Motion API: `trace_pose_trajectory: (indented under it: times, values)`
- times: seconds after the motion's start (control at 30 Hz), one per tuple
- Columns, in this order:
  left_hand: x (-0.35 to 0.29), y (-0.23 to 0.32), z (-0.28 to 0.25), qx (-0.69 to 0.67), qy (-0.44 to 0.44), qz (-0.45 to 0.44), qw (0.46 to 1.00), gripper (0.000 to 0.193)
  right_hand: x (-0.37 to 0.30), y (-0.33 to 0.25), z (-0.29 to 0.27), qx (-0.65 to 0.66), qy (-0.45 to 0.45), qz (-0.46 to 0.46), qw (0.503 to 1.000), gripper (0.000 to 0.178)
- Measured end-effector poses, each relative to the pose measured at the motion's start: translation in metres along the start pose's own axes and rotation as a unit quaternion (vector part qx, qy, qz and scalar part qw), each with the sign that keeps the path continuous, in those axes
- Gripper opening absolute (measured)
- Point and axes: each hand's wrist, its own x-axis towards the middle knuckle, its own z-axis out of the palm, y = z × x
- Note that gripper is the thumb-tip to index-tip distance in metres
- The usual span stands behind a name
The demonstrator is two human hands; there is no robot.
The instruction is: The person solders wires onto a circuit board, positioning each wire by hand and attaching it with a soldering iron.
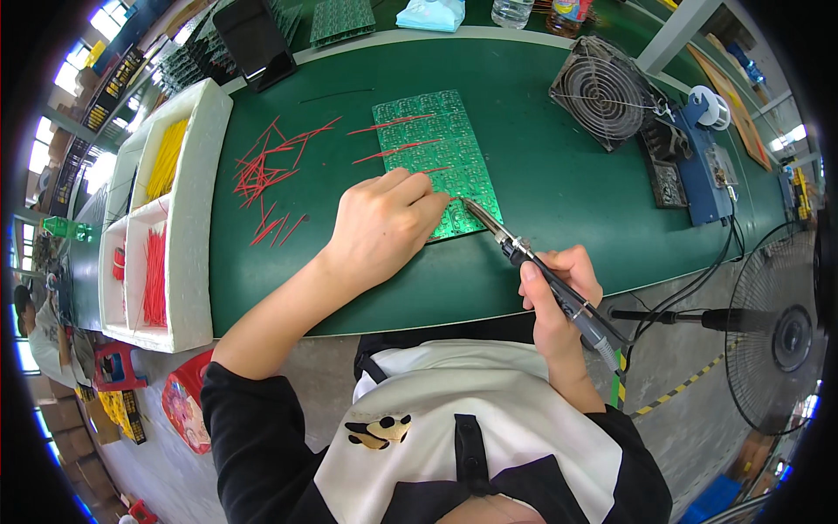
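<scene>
A green circuit board panel point(467, 157) lies on the green work mat, with several red wires point(403, 123) reaching out over its left side. My left hand point(384, 223) covers the panel's lower left part, its fingers pinched on a red wire whose end shows by the iron's tip. In my right hand point(563, 293) is a soldering iron point(572, 303) with a black handle, held like a pen. Its metal tip points up and left, at the board beside my left fingertips. Whether the tip touches the joint is too small to tell. Loose red wires point(266, 170) are scattered left of the board.
At the left stands a white foam box point(194, 210) with yellow and red wires in its compartments. A caged fan point(601, 94) and a blue soldering stand point(705, 175) are at the right. Cables hang off the right edge beside a floor fan point(786, 336). A phone point(253, 42) lies far left.
</scene>
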Motion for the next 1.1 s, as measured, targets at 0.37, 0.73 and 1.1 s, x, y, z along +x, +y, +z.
trace_pose_trajectory:
  times: [0.37,0.73,1.1]
  values:
    - [0.000,0.001,0.000,0.006,-0.004,-0.003,1.000,0.012,0.011,-0.009,0.003,0.000,0.021,-0.012,1.000,0.019]
    - [0.000,0.001,-0.001,0.009,-0.005,-0.005,1.000,0.011,0.018,-0.016,-0.008,0.118,0.101,-0.092,0.983,0.015]
    - [0.003,0.000,-0.005,-0.026,-0.011,-0.016,0.999,0.009,0.001,0.006,-0.017,0.064,0.082,-0.016,0.994,0.023]
